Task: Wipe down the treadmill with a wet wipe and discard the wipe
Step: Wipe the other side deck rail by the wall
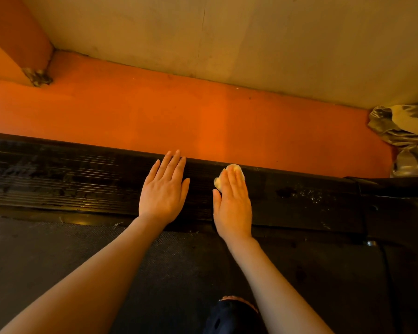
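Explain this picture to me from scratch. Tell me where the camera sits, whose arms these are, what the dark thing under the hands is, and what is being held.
There is no machine here, only a person. The one picture comes from a wide-angle camera worn on the person's head, looking forward and down, so the two bare arms reach into view from the bottom edge.

The dark ribbed strip under the hands is the treadmill's side rail; the darker textured surface nearer the camera is its belt. Beyond the rail lies an orange floor, then a pale wall. Some crumpled shiny material sits at the far right.

The left hand lies flat on the rail, holding nothing. The right hand presses a wet wipe against the rail with straight fingers; the wipe peeks out past them.
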`<state>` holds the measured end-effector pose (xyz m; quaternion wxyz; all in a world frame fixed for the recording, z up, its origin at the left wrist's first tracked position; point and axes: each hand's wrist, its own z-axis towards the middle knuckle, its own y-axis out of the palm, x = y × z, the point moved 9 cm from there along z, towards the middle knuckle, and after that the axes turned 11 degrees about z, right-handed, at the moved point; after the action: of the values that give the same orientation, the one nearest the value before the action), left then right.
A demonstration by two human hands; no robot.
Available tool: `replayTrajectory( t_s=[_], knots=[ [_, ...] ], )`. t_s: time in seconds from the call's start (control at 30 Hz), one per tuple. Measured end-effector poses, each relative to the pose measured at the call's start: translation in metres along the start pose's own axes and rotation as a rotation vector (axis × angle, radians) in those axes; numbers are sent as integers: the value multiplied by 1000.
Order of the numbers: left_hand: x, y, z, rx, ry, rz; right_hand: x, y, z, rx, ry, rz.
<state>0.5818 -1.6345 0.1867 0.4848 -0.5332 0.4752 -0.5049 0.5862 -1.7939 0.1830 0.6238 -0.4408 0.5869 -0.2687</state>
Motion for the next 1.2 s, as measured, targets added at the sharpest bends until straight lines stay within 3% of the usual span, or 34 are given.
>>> replayTrajectory(
  t_s=[0.07,0.27,0.53,0.73,0.97,1.2],
  knots=[
    [0,1,0,-3,1,-2,8,-7,1,9,-10,-24],
    [-1,2,0,-14,1,6,57,-31,0,136,236,37],
    [0,0,0,-8,3,8,0,3,-11,8,-18,-30],
    [0,1,0,-9,-1,13,43,-22,-13,136,168,34],
    [0,0,0,-8,-1,23,6,-7,-11,64,17,70],
    [0,1,0,-15,-4,27,26,-20,-12,170,147,135]
  ],
)
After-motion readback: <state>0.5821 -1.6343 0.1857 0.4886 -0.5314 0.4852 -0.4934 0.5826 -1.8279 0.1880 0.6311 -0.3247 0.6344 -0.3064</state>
